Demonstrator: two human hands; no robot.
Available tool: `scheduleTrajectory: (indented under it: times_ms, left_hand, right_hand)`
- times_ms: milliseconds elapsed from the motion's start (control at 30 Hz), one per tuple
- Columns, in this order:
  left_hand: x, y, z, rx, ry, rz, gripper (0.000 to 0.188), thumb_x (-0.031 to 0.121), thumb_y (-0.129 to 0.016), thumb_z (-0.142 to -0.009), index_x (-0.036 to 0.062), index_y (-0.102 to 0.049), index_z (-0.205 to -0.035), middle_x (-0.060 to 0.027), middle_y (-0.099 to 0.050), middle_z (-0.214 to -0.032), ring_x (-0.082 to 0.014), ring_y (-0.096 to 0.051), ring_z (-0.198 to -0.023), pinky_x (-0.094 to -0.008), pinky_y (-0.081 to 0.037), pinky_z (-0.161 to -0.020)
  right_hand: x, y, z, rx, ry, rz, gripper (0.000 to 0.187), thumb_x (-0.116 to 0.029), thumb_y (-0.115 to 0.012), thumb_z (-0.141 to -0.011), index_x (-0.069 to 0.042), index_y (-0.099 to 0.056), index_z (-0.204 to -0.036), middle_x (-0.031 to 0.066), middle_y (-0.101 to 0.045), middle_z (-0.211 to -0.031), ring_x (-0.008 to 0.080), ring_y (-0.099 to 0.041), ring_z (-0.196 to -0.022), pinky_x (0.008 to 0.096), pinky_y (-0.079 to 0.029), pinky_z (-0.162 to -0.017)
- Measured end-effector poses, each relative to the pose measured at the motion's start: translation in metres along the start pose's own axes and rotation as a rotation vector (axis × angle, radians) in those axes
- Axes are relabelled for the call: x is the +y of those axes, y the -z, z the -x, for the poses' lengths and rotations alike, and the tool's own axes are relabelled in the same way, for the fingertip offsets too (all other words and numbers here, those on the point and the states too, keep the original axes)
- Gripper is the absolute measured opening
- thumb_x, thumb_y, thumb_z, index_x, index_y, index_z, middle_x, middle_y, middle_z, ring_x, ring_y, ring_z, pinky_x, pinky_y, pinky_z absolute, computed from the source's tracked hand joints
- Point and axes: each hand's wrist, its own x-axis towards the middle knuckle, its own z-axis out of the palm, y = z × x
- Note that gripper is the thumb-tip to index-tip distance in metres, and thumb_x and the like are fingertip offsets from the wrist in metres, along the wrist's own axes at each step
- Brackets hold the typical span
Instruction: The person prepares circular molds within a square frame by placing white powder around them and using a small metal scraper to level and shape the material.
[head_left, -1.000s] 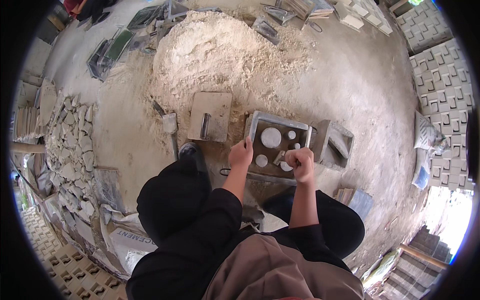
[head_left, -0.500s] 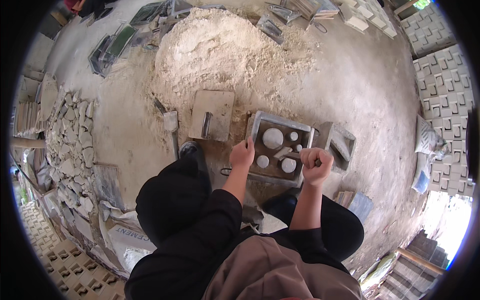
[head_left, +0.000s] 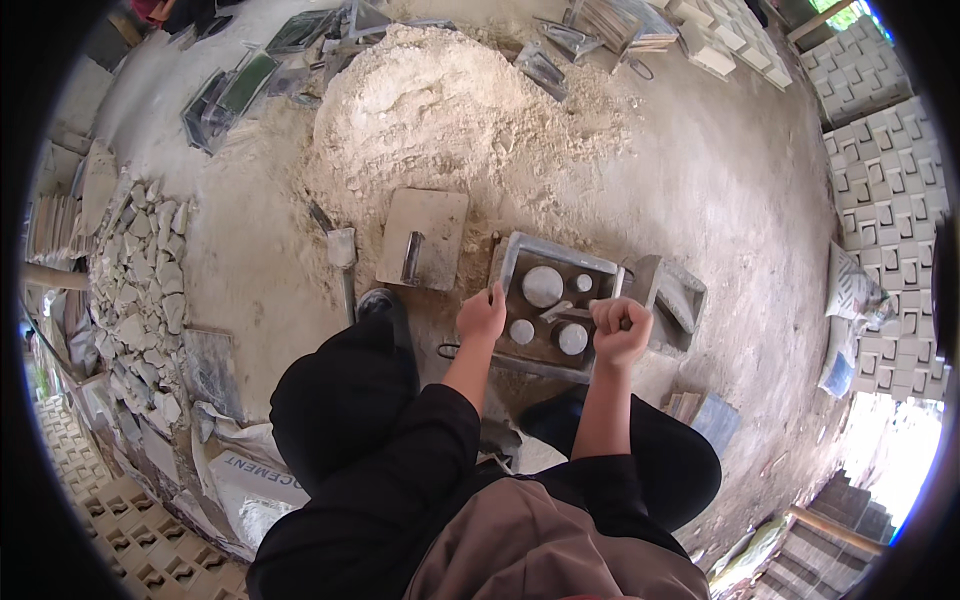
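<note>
A square metal mould (head_left: 552, 304) with round white plugs inside lies on the sandy ground in front of me. My left hand (head_left: 482, 317) grips its near left rim. My right hand (head_left: 620, 331) is closed in a fist at the mould's near right corner, around a thin rod or handle that I cannot make out clearly. Both forearms reach in from below over my dark trousers.
A flat board with a trowel (head_left: 421, 240) lies left of the mould, a second open mould (head_left: 679, 296) to its right. A large sand heap (head_left: 450, 110) rises beyond. Broken tile pieces (head_left: 140, 290) line the left, patterned blocks (head_left: 885, 150) the right.
My right hand has moved from inside the mould out to its near right corner. The left hand stays on the left rim.
</note>
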Motion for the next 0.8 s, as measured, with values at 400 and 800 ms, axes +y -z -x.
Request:
scheduleTrajectory:
  times_ms: [400,800]
  left_hand:
    - [0.003,0.002,-0.003,-0.026,0.02,-0.012,0.054,0.05,-0.03,-0.086,0.0067,-0.061,-0.092,-0.0176,-0.061,-0.09,-0.0342,-0.057,-0.087,-0.0444,-0.045,-0.075]
    - [-0.001,0.003,0.0,-0.003,0.005,0.024,0.05,0.049,-0.034,-0.085,0.0075,-0.062,-0.086,-0.0165,-0.062,-0.086,-0.0343,-0.058,-0.083,-0.0447,-0.045,-0.072]
  right_hand:
    - [-0.003,-0.001,-0.01,0.308,-0.039,-0.025,0.043,-0.026,-0.034,-0.083,-0.009,-0.026,-0.045,0.0014,-0.024,-0.042,0.0124,-0.021,-0.039,0.0285,-0.019,-0.041]
    - [-0.012,-0.01,0.009,0.136,-0.065,0.087,0.05,-0.028,-0.034,-0.091,-0.006,-0.029,-0.046,0.0023,-0.028,-0.043,0.0107,-0.026,-0.039,0.0267,-0.019,-0.04]
